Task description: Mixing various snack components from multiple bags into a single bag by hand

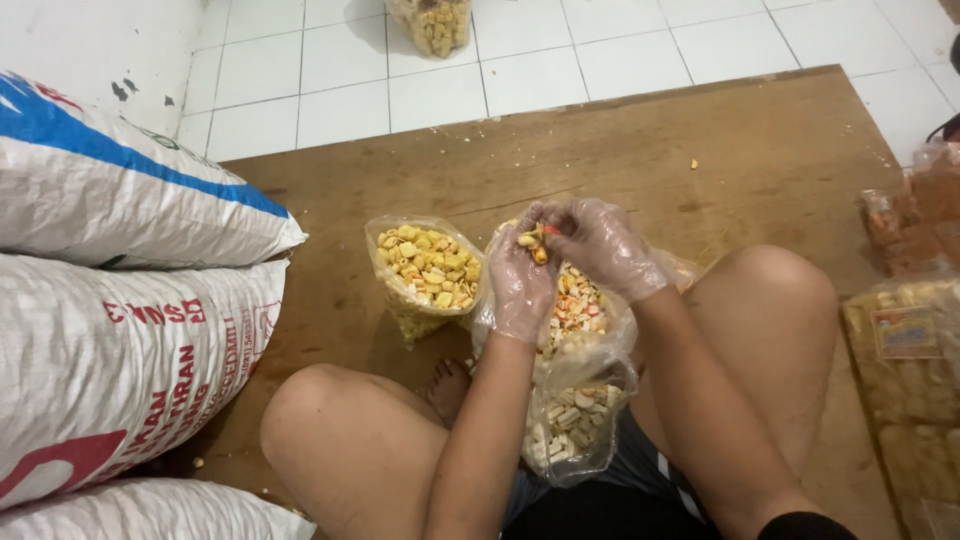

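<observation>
Both my hands wear thin clear plastic gloves. My left hand (520, 280) is cupped around a few small yellow snack pieces. My right hand (600, 245) pinches a small orange-red piece at its fingertips, right against the left hand. Below them lies a clear plastic bag of mixed white, yellow and orange snack pieces (578, 310), open toward my hands. A second clear bag of pale stick-shaped pieces (575, 425) rests in my lap. An open clear bag of yellow snack pieces (430, 270) stands just left of my left hand on the wooden board (700, 140).
Stacked white woven sacks (120, 300) with blue and red print fill the left side. Packed snack bags (910, 350) lie at the right edge. A clear bag of snacks (432, 25) stands on the white tile floor (620, 50) beyond the board. My bent knees frame the bags.
</observation>
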